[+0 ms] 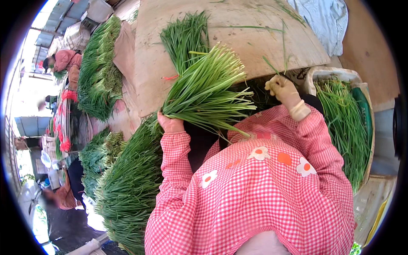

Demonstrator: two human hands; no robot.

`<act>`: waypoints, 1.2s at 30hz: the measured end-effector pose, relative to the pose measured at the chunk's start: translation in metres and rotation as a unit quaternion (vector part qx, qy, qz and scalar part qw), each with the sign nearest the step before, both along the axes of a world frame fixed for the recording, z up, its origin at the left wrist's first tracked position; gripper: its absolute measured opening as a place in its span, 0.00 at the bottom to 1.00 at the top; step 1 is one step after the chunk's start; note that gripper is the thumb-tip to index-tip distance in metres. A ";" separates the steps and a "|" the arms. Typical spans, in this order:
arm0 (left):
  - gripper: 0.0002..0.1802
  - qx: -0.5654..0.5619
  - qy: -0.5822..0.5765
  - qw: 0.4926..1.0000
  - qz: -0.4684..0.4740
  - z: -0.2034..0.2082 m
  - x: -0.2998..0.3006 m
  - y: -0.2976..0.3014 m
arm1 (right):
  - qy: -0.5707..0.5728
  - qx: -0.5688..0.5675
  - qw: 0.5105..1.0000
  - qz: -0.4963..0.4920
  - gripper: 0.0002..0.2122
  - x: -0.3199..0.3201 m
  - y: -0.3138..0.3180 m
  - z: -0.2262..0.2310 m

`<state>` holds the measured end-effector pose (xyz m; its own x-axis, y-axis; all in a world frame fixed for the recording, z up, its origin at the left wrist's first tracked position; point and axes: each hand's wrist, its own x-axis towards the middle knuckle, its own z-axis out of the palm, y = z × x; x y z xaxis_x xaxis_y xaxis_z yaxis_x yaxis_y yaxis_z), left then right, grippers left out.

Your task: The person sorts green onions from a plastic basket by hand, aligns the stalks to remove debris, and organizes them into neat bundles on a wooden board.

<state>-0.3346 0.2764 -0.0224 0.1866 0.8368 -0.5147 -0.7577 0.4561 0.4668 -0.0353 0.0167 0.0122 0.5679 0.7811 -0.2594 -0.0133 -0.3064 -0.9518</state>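
My left hand (171,123) is closed round the leafy end of a loose bunch of garlic chives (208,87). The pale cut stems fan out up and to the right, over the edge of a wooden board (250,46). A second bunch of chives (185,40) lies on the board behind it, with a red tie (171,77) beside the held bunch. My right hand (284,90), in a yellowish glove, is raised at the board's near edge, apart from the bunch. Its fingers are curled in; whether anything thin is between them is hidden.
A tub of loose chives (346,123) stands at my right. Large heaps of chives (127,187) lie at my left, with another stack (97,72) farther off. A pale blue cloth (323,21) hangs at the board's far right. Other people (68,61) are at the left.
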 end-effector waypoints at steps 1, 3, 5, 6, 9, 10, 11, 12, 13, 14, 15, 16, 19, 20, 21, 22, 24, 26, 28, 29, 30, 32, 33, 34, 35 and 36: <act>0.24 -0.015 0.007 1.000 0.008 0.014 0.010 -0.012 | -0.038 0.026 0.999 0.018 0.05 -0.019 0.001 0.011; 0.24 -0.019 0.002 1.000 0.007 0.018 0.012 -0.019 | -0.263 0.097 0.951 0.131 0.10 -0.053 0.014 0.044; 0.24 -0.021 -0.001 1.000 0.001 0.021 0.015 -0.026 | -0.297 0.029 0.934 0.194 0.21 -0.077 0.033 0.061; 0.24 -0.021 -0.001 1.000 -0.008 0.022 0.019 -0.029 | -0.278 -0.014 0.937 0.210 0.27 -0.087 0.042 0.068; 0.24 -0.020 0.010 1.000 -0.021 0.027 0.028 -0.035 | -0.285 0.049 0.930 0.227 0.23 -0.116 0.079 0.029; 0.24 -0.020 0.014 0.999 -0.024 0.028 0.031 -0.036 | -0.217 0.069 0.947 0.228 0.19 -0.120 0.084 0.022; 0.24 -0.019 0.011 0.999 -0.033 0.029 0.032 -0.036 | -0.148 0.089 0.959 0.226 0.16 -0.122 0.086 0.017; 0.24 -0.017 0.007 0.999 -0.034 0.030 0.027 -0.036 | 0.009 0.122 0.969 0.214 0.14 -0.123 0.084 0.018; 0.24 -0.016 0.003 0.999 -0.037 0.030 0.023 -0.035 | 0.166 0.151 0.954 0.196 0.12 -0.124 0.079 0.020; 0.24 -0.011 0.009 0.999 -0.032 0.028 0.021 -0.030 | 0.319 0.176 0.915 0.172 0.11 -0.121 0.073 0.024; 0.24 -0.009 0.013 1.000 -0.022 0.022 0.015 -0.026 | 0.306 0.116 0.909 0.260 0.12 -0.101 0.061 0.038; 0.23 -0.010 0.018 1.000 -0.021 0.018 0.013 -0.022 | 0.380 0.137 0.876 0.262 0.12 -0.088 0.047 0.040; 0.23 0.001 0.023 1.000 -0.003 0.005 0.006 -0.012 | 0.393 0.324 0.830 0.228 0.16 -0.058 0.002 0.058; 0.24 -0.024 0.020 0.999 0.012 0.017 0.007 -0.019 | 0.401 0.359 0.818 0.204 0.17 -0.046 -0.014 0.061; 0.24 -0.019 0.013 1.000 0.015 0.016 0.005 -0.017 | 0.418 0.406 0.794 0.177 0.16 -0.032 -0.032 0.060; 0.24 -0.018 0.006 1.000 0.012 0.013 0.002 -0.012 | 0.429 0.451 0.769 0.145 0.16 -0.017 -0.052 0.060; 0.25 -0.033 0.003 0.999 0.026 0.011 -0.002 -0.005 | 0.392 0.482 0.783 0.018 0.12 -0.011 -0.077 0.077; 0.25 -0.026 0.011 0.999 0.028 0.011 -0.003 -0.002 | 0.288 0.338 0.896 0.006 0.09 0.000 -0.083 0.088; 0.25 -0.014 0.016 0.999 0.029 0.012 -0.004 -0.001 | 0.064 -0.055 0.988 0.126 0.09 -0.009 -0.066 0.107; 0.25 -0.009 0.016 1.000 0.025 0.011 -0.001 0.000 | -0.053 -0.035 0.969 0.240 0.13 -0.004 -0.061 0.052; 0.24 -0.005 0.019 1.000 0.024 0.010 -0.003 0.001 | -0.179 -0.178 0.923 0.290 0.16 -0.015 -0.053 0.032; 0.23 -0.015 -0.022 1.000 0.011 0.014 -0.006 0.007 | -0.221 -0.071 0.938 0.257 0.17 -0.039 -0.043 -0.005; 0.22 -0.009 -0.037 0.999 -0.018 0.017 -0.006 0.007 | -0.114 -0.029 0.965 0.234 0.18 -0.049 -0.033 -0.009; 0.22 -0.004 -0.053 0.998 -0.046 0.021 -0.007 0.005 | -0.007 0.014 0.978 0.208 0.19 -0.059 -0.020 -0.007; 0.22 0.002 -0.069 0.995 -0.074 0.023 -0.008 0.004 | 0.088 0.028 0.976 0.198 0.18 -0.068 -0.012 0.001; 0.22 0.013 -0.100 0.990 -0.100 0.022 -0.015 0.003 | 0.182 0.043 0.964 0.191 0.17 -0.078 -0.003 0.015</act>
